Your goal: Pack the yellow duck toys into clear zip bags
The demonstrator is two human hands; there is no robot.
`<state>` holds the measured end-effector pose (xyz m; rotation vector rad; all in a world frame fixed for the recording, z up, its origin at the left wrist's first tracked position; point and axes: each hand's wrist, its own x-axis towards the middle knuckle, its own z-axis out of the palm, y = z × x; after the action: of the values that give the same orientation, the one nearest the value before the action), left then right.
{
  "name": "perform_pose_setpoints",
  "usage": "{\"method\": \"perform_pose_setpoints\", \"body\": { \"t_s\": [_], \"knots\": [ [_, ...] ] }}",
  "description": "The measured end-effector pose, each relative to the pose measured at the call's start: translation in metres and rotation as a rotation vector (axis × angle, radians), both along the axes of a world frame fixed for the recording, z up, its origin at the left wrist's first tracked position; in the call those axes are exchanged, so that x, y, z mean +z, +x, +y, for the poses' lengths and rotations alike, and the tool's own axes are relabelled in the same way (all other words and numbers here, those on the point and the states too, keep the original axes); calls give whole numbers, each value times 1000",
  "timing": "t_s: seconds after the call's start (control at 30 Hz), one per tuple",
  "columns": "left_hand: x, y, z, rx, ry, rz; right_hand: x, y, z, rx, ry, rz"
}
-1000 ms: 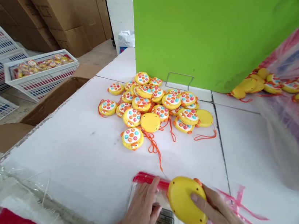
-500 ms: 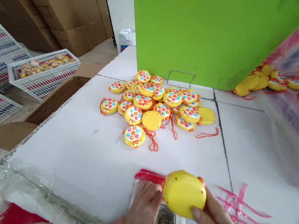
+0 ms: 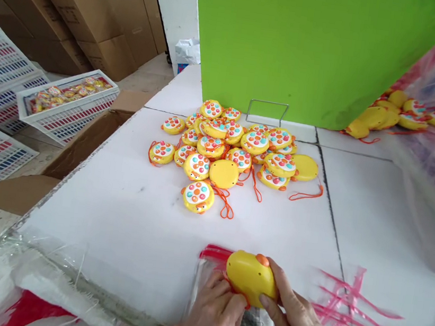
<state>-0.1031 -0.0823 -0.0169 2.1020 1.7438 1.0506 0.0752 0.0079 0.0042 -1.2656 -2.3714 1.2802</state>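
Note:
My right hand point(image 3: 290, 309) is closed around the edge of a yellow animal-shaped button toy point(image 3: 250, 277), whose plain back with small screw holes faces up. Against the toy's lower left side, my left hand point(image 3: 216, 310) is closed, pinching the orange cord point(image 3: 247, 305) that shows at its fingertips. Beneath both hands lies a stack of clear plastic bags point(image 3: 197, 280) with red zip tops point(image 3: 216, 251), partly hidden. Farther up the table is a pile of similar toys point(image 3: 224, 174), most with white faces and coloured buttons upward, some with orange cords trailing.
Pink plastic strips point(image 3: 355, 304) lie on the right. A green board point(image 3: 296, 50) stands behind the pile, beside a thin wire stand point(image 3: 267, 113). More toys spill from a large plastic bag point(image 3: 421, 163). An open carton point(image 3: 83, 145) and a basket of wrapped items point(image 3: 67, 103) are left.
The toy has shifted slightly left and turned, bringing its orange part to the top. My left hand has moved right and lower along the toy. The view has shifted slightly.

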Motion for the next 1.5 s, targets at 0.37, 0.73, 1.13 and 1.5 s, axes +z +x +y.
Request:
{"method": "perform_pose_setpoints", "body": {
  "t_s": [0.37, 0.73, 1.13, 1.5],
  "knots": [
    [40, -48, -3, 442, -337, -473, 6, -9, 4, 76, 27, 10],
    [21, -29, 19, 319, -618, -1081, 20, -22, 17, 299, -2, -72],
    [12, -29, 10, 309, -679, -1304, 10, -47, 2, 220, 465, 1],
    [19, -25, 12, 241, -579, -664, 9, -86, 5, 198, 533, -1]
  ]
}}
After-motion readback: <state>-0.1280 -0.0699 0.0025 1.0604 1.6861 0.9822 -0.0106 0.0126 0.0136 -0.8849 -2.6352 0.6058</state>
